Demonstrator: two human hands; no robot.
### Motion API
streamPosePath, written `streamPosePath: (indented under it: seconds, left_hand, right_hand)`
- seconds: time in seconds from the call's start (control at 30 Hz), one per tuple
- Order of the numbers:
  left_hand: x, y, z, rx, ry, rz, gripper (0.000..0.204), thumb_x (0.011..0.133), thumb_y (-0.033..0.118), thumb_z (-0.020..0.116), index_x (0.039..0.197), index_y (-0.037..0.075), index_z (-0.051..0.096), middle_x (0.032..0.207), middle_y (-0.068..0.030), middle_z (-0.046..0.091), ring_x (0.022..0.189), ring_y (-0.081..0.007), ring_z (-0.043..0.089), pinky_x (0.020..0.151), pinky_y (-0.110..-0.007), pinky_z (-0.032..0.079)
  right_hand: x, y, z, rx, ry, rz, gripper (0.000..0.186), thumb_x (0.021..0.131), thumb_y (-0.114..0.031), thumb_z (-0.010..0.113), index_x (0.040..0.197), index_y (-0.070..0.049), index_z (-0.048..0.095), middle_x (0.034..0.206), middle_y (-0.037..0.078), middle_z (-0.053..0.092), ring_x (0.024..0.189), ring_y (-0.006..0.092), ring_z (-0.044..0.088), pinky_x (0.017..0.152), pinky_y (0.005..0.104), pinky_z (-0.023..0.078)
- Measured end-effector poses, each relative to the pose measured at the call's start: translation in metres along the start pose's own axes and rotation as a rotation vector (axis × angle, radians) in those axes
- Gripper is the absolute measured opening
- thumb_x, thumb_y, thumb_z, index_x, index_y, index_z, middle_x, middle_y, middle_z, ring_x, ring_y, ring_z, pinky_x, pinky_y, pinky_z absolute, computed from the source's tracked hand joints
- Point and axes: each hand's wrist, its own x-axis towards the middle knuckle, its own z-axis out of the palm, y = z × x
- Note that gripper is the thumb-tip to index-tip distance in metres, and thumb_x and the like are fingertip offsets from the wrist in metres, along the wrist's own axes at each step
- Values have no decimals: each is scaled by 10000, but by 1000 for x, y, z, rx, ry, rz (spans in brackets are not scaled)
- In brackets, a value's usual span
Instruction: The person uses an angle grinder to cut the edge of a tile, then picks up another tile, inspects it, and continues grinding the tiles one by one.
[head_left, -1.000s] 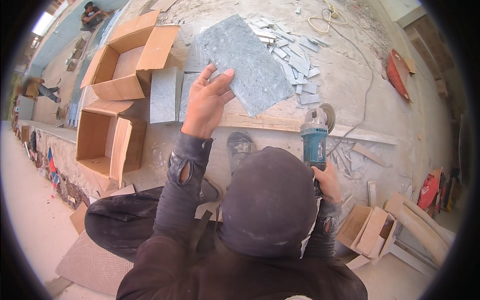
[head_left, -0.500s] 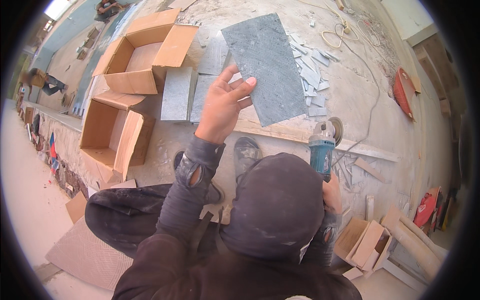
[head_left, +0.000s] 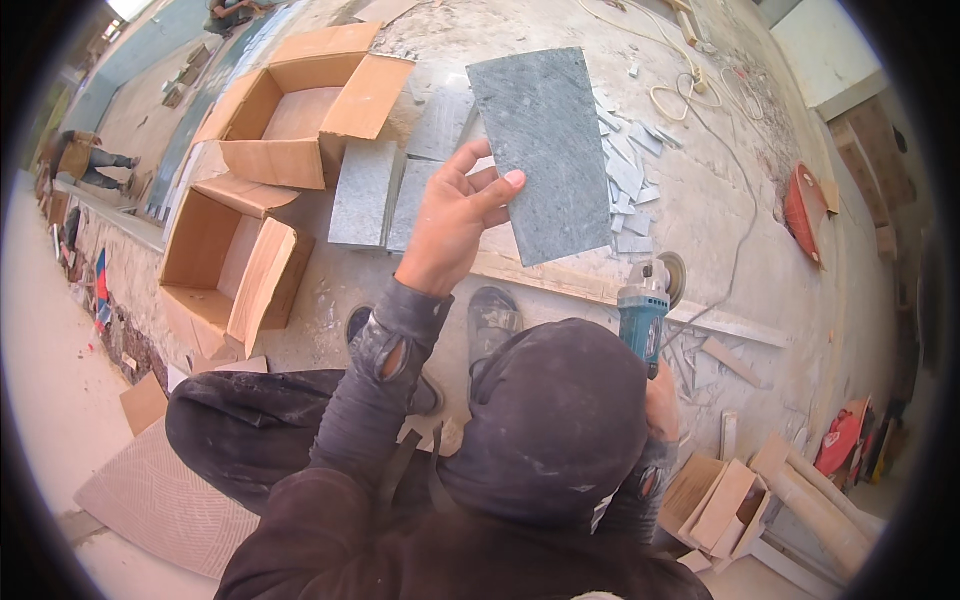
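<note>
A grey rectangular stone tile (head_left: 548, 150) is raised in front of me, its left edge pinched between the thumb and fingers of my left hand (head_left: 455, 215). My right hand (head_left: 662, 405) is wrapped round the rear of a teal angle grinder (head_left: 643, 318); my hooded head hides part of that hand. The grinder's disc (head_left: 672, 278) points away from me, beside the right end of a long wooden board. Just left of my left hand stand stacks of similar grey tiles (head_left: 362, 195), partly behind my wrist.
Two open cardboard boxes (head_left: 225, 165) stand at the left. Broken tile offcuts (head_left: 628, 165) lie beyond the wooden board (head_left: 735, 325). A power cable (head_left: 748, 190) crosses the floor at the right. A smaller carton (head_left: 715, 500) is at lower right. Two people are at far left.
The tile in my left hand has turned more upright and shifted slightly right and down. The grinder stays in my right hand, nearly where it was. The view has shifted a little.
</note>
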Motion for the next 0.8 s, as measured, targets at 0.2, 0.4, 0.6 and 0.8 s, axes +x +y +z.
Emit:
streamPosePath:
  seconds: [0.2, 0.4, 0.6, 0.8]
  left_hand:
    - [-2, 3, -2, 45, -10, 53, 445, 946, 111, 704, 1325, -32, 521, 1097, -131, 711, 977, -138, 667, 855, -284, 540]
    - [2, -6, -2, 81, -1, -1, 543, 955, 118, 702, 1407, -36, 443, 1074, -88, 694, 961, -128, 655, 815, -277, 528]
    - [28, -108, -36, 90, 135, -336, 464, 993, 175, 656, 1384, -34, 520, 1132, -86, 695, 981, -146, 675, 832, -321, 550]
    - [49, -228, -70, 189, 233, -605, 361, 1013, 170, 617, 1333, 4, 590, 1138, -87, 693, 968, -178, 683, 827, -349, 558]
  right_hand:
    - [1, 1, -1, -12, 3, -10, 327, 773, -84, 720, 1065, -14, 589, 834, 13, 615, 659, 97, 588, 592, 248, 480]
    - [4, 4, -4, -45, 13, -16, 328, 776, -102, 727, 1064, -21, 593, 830, 9, 605, 657, 94, 578, 595, 250, 472]
    - [15, 14, -15, -6, -3, 74, 343, 772, -114, 753, 1062, -22, 595, 824, 6, 603, 667, 102, 582, 607, 252, 474]
    - [27, 32, -23, 38, 14, 108, 327, 767, -114, 744, 1033, 0, 593, 797, 56, 650, 644, 128, 624, 590, 272, 505]
